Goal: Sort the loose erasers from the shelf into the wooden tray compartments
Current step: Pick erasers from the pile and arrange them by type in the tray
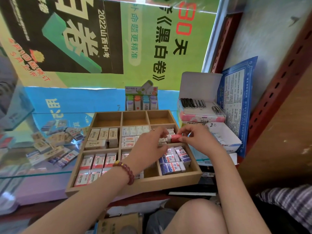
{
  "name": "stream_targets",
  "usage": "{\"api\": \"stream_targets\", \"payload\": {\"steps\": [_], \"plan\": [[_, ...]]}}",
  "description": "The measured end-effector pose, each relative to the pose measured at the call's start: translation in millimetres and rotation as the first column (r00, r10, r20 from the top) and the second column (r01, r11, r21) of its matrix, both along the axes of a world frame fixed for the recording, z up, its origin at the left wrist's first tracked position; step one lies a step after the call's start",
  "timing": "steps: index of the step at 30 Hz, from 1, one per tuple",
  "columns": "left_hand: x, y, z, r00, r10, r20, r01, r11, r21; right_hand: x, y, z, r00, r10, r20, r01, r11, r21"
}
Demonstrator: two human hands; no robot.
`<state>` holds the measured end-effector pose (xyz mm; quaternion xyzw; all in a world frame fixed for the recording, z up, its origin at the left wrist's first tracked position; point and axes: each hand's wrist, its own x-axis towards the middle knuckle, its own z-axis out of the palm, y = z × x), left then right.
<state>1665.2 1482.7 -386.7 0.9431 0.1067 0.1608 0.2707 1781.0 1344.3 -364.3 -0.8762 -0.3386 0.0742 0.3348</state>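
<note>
Six compartments of the wooden tray (135, 186) hold erasers (98, 162), three upper ones none, and a loose pile (54, 146) lies centre-left; the right hand (199, 140) pinches a red eraser (176, 137), while whether the left hand (148, 144), fingers curled, holds anything is unclear.

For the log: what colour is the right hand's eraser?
Red. The eraser, pinched by the right hand, shows best in the head view.

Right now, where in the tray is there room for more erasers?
The tray has three bare back compartments along its far wall. Left column's erasers are packed; left hand, right hand and red eraser crowd the right middle.
</note>
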Motion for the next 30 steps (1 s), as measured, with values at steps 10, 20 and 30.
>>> {"api": "stream_targets", "payload": {"steps": [10, 20, 30], "plan": [[0.4, 3.6, -3.0, 1.000, -0.011, 0.021, 0.006, 0.968, 0.252, -3.5, 0.3, 0.6, 0.997, -0.003, -0.071, -0.001, 0.999, -0.052], [1.7, 4.7, -4.4, 0.997, -0.081, -0.017, 0.083, 0.965, 0.248, -4.3, 1.1, 2.0, 0.998, -0.043, -0.052, 0.039, 0.997, -0.063], [3.4, 5.2, -6.9, 0.991, -0.090, -0.095, 0.111, 0.964, 0.242, -4.3, 6.9, -2.5, 0.998, -0.002, -0.062, -0.005, 0.993, -0.117]]}}
